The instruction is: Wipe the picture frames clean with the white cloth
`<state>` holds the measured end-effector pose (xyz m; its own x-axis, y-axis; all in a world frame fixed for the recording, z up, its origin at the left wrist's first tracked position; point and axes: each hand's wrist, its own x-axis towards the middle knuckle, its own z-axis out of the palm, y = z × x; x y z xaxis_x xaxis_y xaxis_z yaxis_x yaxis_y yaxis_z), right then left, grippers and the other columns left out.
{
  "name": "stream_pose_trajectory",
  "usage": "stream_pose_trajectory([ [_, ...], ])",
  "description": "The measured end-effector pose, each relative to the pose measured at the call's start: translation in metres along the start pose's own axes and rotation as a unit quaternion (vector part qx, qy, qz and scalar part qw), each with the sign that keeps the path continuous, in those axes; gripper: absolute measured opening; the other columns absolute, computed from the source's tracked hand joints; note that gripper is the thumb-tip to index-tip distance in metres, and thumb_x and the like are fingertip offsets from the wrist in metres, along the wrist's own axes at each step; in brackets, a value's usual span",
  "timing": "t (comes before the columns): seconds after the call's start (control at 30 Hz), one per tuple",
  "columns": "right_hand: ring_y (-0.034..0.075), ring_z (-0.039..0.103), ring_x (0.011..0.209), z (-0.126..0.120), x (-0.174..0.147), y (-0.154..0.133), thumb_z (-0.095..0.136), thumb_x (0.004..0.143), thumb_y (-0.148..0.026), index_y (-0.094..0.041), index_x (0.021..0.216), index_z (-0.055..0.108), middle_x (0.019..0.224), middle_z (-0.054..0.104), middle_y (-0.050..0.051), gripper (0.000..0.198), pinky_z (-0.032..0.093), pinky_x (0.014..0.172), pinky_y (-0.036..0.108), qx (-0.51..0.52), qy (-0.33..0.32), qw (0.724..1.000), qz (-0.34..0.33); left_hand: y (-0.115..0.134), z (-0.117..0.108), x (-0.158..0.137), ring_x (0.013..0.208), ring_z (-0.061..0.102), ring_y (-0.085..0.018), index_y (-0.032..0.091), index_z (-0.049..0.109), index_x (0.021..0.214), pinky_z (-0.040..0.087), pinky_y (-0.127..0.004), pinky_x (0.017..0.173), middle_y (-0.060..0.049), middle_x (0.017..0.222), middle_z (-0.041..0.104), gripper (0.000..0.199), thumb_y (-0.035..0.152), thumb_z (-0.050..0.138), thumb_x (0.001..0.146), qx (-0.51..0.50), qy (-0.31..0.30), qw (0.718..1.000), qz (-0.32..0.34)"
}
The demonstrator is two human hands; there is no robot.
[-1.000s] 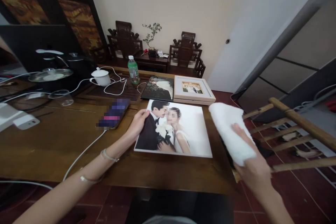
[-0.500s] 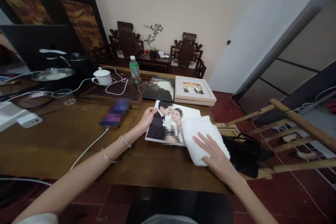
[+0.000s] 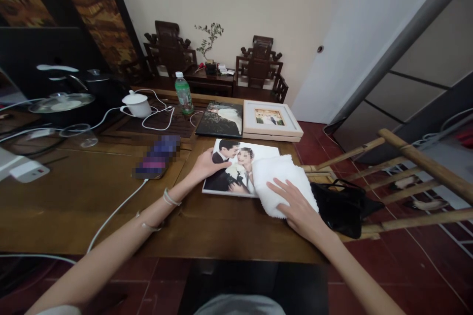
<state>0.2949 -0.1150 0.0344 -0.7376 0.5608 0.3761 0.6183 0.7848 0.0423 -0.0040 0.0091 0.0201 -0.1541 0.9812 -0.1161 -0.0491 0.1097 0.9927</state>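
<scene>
A white-bordered wedding photo panel (image 3: 232, 177) lies on the wooden table (image 3: 221, 231), showing a couple in a dark suit and white clothing. My left hand (image 3: 205, 165) grips its left edge, thumb over the printed front; the fingers at the edge are partly hidden. A folded white towel (image 3: 268, 172) covers the panel's right part and hangs past its near right corner. Over the towel, my right hand (image 3: 295, 204) presses down with its fingers spread, holding the cloth.
Behind the panel lie a dark photo panel (image 3: 218, 125) and a pale picture frame (image 3: 291, 125). A phone (image 3: 157, 157) on a white cable is left of them. A green-labelled bottle (image 3: 184, 93), lidded white cup (image 3: 136, 105) and clear plastic cup (image 3: 83, 135) stand farther back. A black bag (image 3: 336, 209) is right.
My left hand has slid its thumb further over the panel's front. The towel and right hand have shifted slightly on the panel. The whole view has moved a little.
</scene>
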Motion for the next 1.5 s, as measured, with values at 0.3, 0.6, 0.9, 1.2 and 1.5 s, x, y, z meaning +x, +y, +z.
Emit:
stream_pose_trajectory([
  [0.3,0.029,0.041,0.134,0.002,0.027,0.032,0.04,0.06,0.009,-0.017,0.102,0.061,0.14,0.052,0.015,0.053,0.039,0.106,0.052,0.009,-0.053,0.998,0.035,-0.015,-0.005,-0.01,0.105,0.051,-0.032,0.017,0.063,0.105,0.04,-0.044,0.102,-0.008,0.096,0.048,0.054,0.039,0.083,0.061,0.285,-0.021,0.934,0.214],
  [0.6,0.031,0.06,0.1,0.015,0.094,0.105,0.04,0.07,0.002,-0.015,0.122,0.055,0.107,0.066,0.015,0.057,0.048,0.082,0.041,-0.006,-0.107,0.984,0.142,-0.025,-0.004,-0.014,0.134,0.032,-0.031,0.021,0.057,0.122,0.03,-0.051,0.111,-0.013,0.142,0.039,0.031,0.031,0.052,0.093,0.428,-0.101,0.825,0.354],
  [0.9,0.029,0.03,0.141,-0.01,0.012,0.014,0.037,0.064,0.009,-0.017,0.098,0.06,0.145,0.046,0.013,0.049,0.028,0.112,0.058,0.047,-0.106,0.993,0.018,-0.026,0.004,-0.023,0.144,0.023,-0.029,0.02,0.038,0.144,0.029,-0.055,0.111,-0.012,0.153,0.035,0.048,0.032,0.036,0.097,0.469,-0.126,0.825,0.288],
  [1.2,0.029,0.047,0.129,-0.026,0.017,0.003,0.04,0.063,0.005,-0.017,0.105,0.062,0.136,0.055,0.017,0.053,0.041,0.104,0.05,0.06,-0.123,0.99,0.047,-0.032,0.001,-0.016,0.144,0.025,-0.03,0.013,0.04,0.142,0.029,-0.054,0.112,-0.019,0.153,0.032,0.048,0.029,0.032,0.097,0.453,-0.129,0.831,0.295],
  [1.5,0.029,0.061,0.089,0.007,0.084,0.106,0.039,0.068,-0.001,-0.015,0.116,0.057,0.094,0.066,0.013,0.054,0.049,0.077,0.039,-0.012,-0.109,0.981,0.159,-0.033,0.002,-0.017,0.142,0.029,-0.029,0.017,0.044,0.139,0.031,-0.054,0.111,-0.016,0.151,0.036,0.046,0.03,0.035,0.097,0.434,-0.117,0.845,0.289],
])
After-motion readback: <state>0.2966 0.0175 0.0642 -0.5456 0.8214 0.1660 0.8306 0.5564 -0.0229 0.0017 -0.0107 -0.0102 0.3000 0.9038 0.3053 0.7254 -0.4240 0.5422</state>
